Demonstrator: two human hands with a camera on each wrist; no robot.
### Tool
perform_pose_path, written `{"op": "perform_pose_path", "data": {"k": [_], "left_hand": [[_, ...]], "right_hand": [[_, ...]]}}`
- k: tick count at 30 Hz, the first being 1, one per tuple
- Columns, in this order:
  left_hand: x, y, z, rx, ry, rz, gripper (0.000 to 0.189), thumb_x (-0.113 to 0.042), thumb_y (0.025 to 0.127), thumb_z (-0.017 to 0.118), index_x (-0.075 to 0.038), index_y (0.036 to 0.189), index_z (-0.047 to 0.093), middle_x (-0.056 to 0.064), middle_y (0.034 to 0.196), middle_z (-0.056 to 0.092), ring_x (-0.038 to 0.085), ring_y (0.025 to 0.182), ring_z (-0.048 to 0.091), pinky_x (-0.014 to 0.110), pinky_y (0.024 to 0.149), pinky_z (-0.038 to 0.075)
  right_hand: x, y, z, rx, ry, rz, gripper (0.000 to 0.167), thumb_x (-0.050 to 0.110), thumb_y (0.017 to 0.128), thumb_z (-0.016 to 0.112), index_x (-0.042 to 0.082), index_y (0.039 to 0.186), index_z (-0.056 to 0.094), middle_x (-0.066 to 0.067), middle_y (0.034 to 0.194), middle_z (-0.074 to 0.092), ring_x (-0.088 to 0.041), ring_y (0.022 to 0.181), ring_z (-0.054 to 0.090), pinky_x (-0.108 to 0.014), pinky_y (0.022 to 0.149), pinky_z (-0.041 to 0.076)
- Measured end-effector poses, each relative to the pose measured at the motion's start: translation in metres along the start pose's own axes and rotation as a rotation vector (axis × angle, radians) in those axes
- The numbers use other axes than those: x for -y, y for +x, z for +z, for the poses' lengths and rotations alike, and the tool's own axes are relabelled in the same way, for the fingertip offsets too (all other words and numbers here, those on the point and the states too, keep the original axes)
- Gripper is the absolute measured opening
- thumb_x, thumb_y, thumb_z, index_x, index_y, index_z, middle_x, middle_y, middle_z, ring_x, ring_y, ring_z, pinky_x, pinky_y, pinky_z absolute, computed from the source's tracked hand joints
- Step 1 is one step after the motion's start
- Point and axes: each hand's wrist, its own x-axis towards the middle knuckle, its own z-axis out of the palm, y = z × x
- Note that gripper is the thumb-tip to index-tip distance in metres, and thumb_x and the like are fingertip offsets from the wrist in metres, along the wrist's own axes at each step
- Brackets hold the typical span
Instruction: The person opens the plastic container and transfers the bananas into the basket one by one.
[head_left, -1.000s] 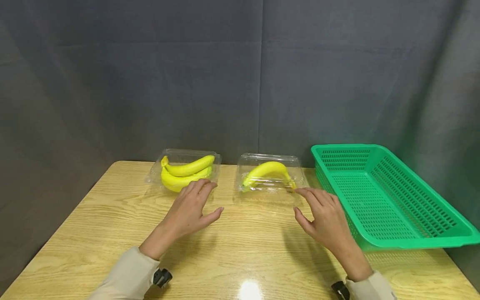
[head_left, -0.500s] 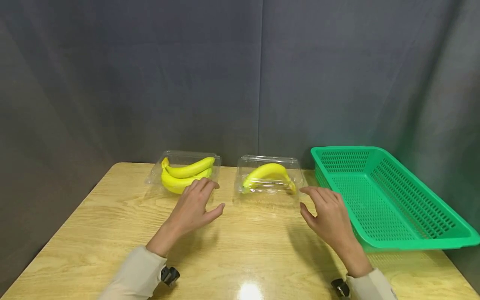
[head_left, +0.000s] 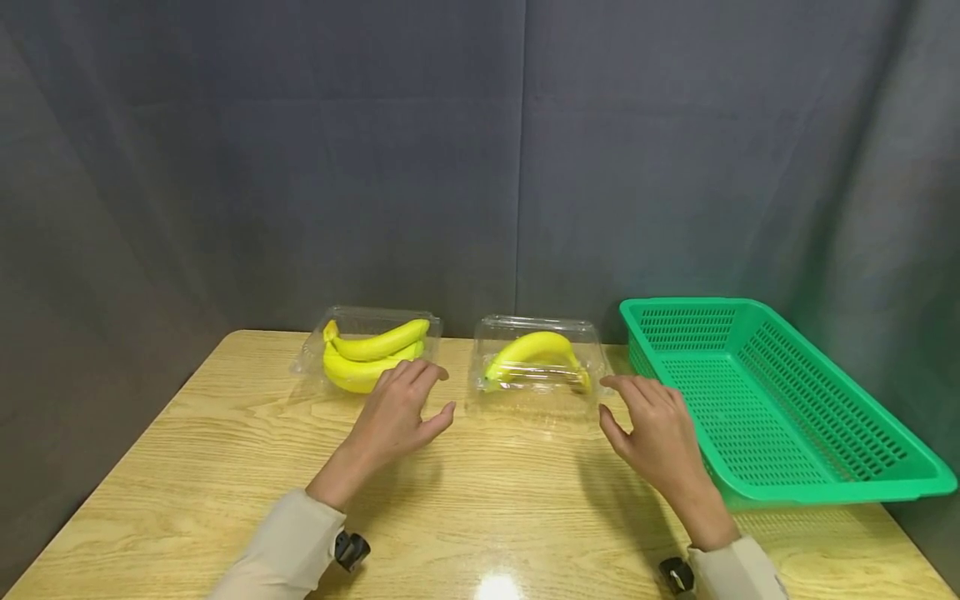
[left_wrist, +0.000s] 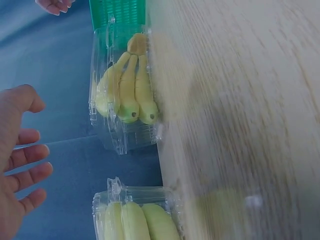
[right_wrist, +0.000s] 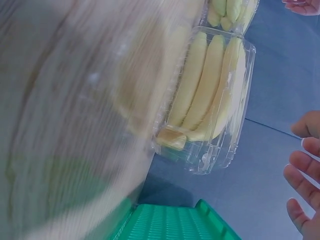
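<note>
Two clear plastic clamshell boxes stand at the back of the wooden table, each with bananas inside. In the head view, the left box (head_left: 384, 313) holds a bunch of bananas (head_left: 375, 342), partly hidden by my left hand (head_left: 393, 417). The middle box (head_left: 538, 321) has another bunch of bananas (head_left: 538, 343), whose separate fruits show in the right wrist view. My left hand hovers in front of the left box with relaxed, spread fingers, holding nothing. Near the middle box's front right corner is my right hand (head_left: 656, 425), fingers loosely bent around nothing.
A green perforated plastic basket (head_left: 738, 493) stands on the right of the table, beside the right hand. Behind the wooden table (head_left: 495, 508) hangs a dark grey curtain (head_left: 420, 167). Each sleeve has a black device (head_left: 351, 551) at the wrist.
My left hand has drifted slightly to the right. The right hand shifted a little right, then stayed nearly still. The whole scene sits slightly lower in view; boxes and basket keep their places.
</note>
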Motion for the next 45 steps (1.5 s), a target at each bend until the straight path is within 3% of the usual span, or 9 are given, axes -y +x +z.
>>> {"op": "perform_pose_path", "data": {"k": [9, 22, 31, 45], "left_hand": [[0.000, 0.003, 0.003, 0.025, 0.029, 0.003, 0.024, -0.021, 0.083, 0.069, -0.004, 0.100, 0.068, 0.004, 0.096, 0.062, 0.025, 0.088, 0.058, 0.040, 0.073, 0.047], [0.004, 0.006, 0.012, 0.034, 0.011, -0.017, 0.020, -0.014, 0.083, 0.068, -0.005, 0.100, 0.068, 0.005, 0.096, 0.063, 0.026, 0.089, 0.059, 0.042, 0.074, 0.048], [0.006, 0.008, 0.016, 0.092, 0.015, -0.044, 0.016, -0.013, 0.084, 0.067, -0.006, 0.098, 0.068, 0.004, 0.095, 0.063, 0.027, 0.094, 0.059, 0.043, 0.076, 0.048], [0.004, 0.011, 0.023, 0.075, 0.023, -0.015, 0.010, -0.008, 0.082, 0.068, -0.007, 0.091, 0.069, 0.004, 0.090, 0.064, 0.026, 0.091, 0.061, 0.044, 0.076, 0.049]], "right_hand": [[-0.004, 0.001, 0.004, 0.007, 0.003, 0.026, 0.028, 0.015, 0.082, 0.065, 0.000, 0.105, 0.067, -0.015, 0.091, 0.067, -0.035, 0.079, 0.062, -0.045, 0.056, 0.045], [-0.009, -0.002, 0.011, 0.031, -0.015, 0.064, 0.024, 0.010, 0.080, 0.066, 0.001, 0.102, 0.067, -0.014, 0.090, 0.067, -0.034, 0.077, 0.062, -0.042, 0.054, 0.044], [-0.013, 0.000, 0.016, 0.047, -0.009, 0.072, 0.026, 0.007, 0.077, 0.069, 0.001, 0.102, 0.066, -0.014, 0.090, 0.068, -0.034, 0.077, 0.063, -0.043, 0.054, 0.044], [-0.019, -0.005, 0.020, 0.066, -0.017, 0.086, 0.024, 0.000, 0.075, 0.071, 0.001, 0.098, 0.065, -0.014, 0.088, 0.067, -0.033, 0.071, 0.061, -0.042, 0.051, 0.043]]}}
